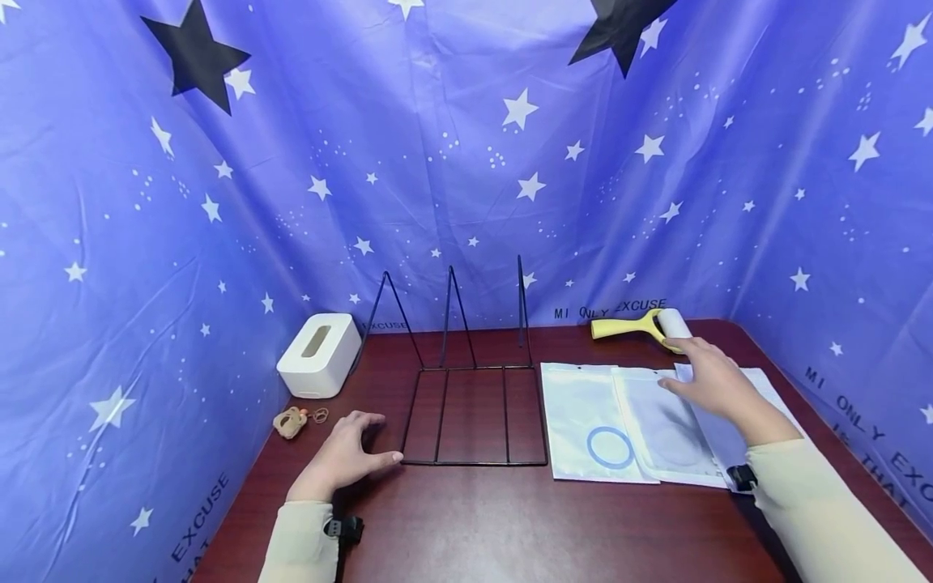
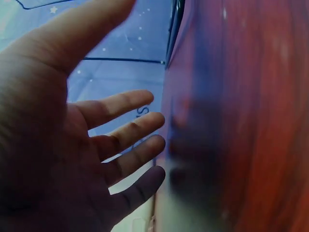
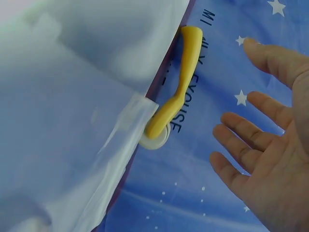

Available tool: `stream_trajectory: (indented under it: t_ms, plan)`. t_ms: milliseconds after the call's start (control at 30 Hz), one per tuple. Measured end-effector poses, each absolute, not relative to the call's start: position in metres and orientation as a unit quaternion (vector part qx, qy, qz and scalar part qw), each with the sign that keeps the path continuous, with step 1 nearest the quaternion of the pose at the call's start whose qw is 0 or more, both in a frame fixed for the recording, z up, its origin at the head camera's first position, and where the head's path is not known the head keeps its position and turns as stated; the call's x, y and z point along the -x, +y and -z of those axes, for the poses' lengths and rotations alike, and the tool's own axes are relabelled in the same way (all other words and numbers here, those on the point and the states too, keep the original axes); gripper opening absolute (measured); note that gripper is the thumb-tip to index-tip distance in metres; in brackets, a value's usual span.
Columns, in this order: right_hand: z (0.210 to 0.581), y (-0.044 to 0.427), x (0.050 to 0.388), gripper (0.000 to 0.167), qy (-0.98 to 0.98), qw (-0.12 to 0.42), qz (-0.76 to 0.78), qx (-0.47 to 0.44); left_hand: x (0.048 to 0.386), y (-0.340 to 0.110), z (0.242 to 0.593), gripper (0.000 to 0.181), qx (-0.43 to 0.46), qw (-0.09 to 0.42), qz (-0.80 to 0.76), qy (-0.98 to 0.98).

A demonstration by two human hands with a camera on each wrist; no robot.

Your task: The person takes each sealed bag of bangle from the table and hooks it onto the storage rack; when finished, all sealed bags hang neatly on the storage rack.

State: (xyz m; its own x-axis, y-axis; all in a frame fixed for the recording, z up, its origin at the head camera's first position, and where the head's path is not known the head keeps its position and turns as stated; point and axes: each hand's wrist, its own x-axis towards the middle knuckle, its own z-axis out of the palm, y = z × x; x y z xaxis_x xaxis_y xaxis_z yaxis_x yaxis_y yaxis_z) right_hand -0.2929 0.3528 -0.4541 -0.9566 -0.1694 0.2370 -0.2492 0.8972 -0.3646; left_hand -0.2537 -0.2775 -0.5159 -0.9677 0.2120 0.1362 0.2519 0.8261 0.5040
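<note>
My left hand point(image 1: 344, 455) is at the left front corner of the black wire rack point(image 1: 508, 421), fingers spread and thumb by the wire; whether it touches cannot be told. In the left wrist view the hand point(image 2: 91, 140) is spread with nothing in it. My right hand point(image 1: 710, 380) hovers over the flat white pouches point(image 1: 583, 397), near the yellow-handled roller point(image 1: 619, 327). The right wrist view shows the empty right hand point(image 3: 270, 145) with fingers apart, the roller point(image 3: 188, 63) and a translucent pouch point(image 3: 72, 121).
A white tissue box point(image 1: 319, 356) stands at the back left, with a small beige item point(image 1: 290, 423) and a thin band in front of it. Three upright wire points rise from the rack's rear. Blue star-patterned cloth surrounds the dark red table point(image 1: 466, 526).
</note>
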Motion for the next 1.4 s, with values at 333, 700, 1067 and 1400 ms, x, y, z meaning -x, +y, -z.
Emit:
stream_trajectory:
  t_ms: [333, 700, 1067, 1400]
  plan:
    - [0.451, 0.337, 0.313, 0.072, -0.972, 0.051, -0.198, -0.113, 0.255, -0.271, 0.524, 0.071, 0.126, 0.007, 0.291, -0.948]
    - [0.451, 0.323, 0.334, 0.064, -0.962, 0.040, -0.230, -0.142, 0.257, -0.264, 0.524, 0.065, 0.141, 0.013, 0.297, -0.944]
    - [0.464, 0.314, 0.356, 0.053, -0.945, -0.009, -0.288, -0.155, 0.257, -0.265, 0.528, 0.061, 0.160, 0.011, 0.296, -0.942]
    - [0.473, 0.310, 0.373, 0.052, -0.940, -0.046, -0.304, -0.148, 0.259, -0.265, 0.532, 0.057, 0.169, 0.010, 0.301, -0.938]
